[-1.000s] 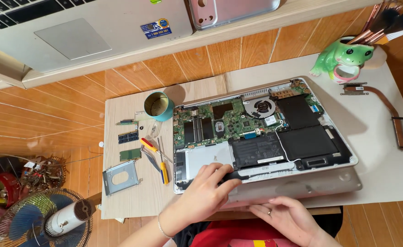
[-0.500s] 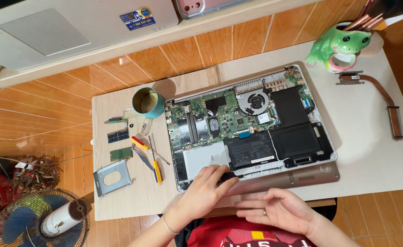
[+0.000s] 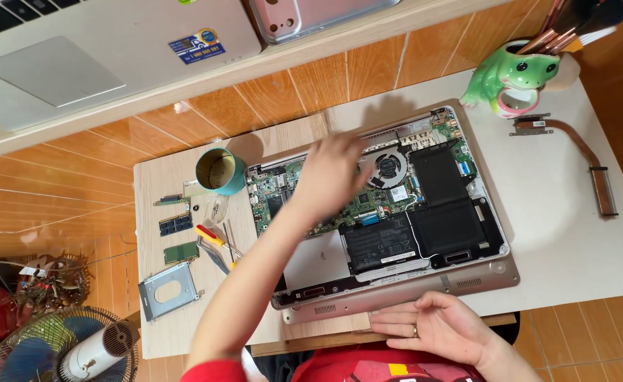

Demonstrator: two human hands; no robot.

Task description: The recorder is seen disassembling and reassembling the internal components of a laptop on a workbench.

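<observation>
Green circuit board (image 3: 368, 201), black battery (image 3: 439, 212), teal cup (image 3: 221, 171), green frog mug (image 3: 513, 78).

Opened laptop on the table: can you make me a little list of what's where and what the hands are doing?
Laptop: bottom cover off, circuit board, fan and black battery showing
Left hand: blurred, over the circuit board
Right hand: open, flat by the laptop's front edge
Left of laptop: teal cup, screwdrivers, metal drive bracket
Far right: frog-shaped brush holder, copper heat pipe

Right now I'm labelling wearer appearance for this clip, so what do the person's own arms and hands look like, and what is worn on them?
Both are bare: no gloves, no watch. The left hand shows blurred, its forearm uncovered up to a red sleeve at the frame's lower edge. The right hand wears a thin ring on one finger.
</observation>
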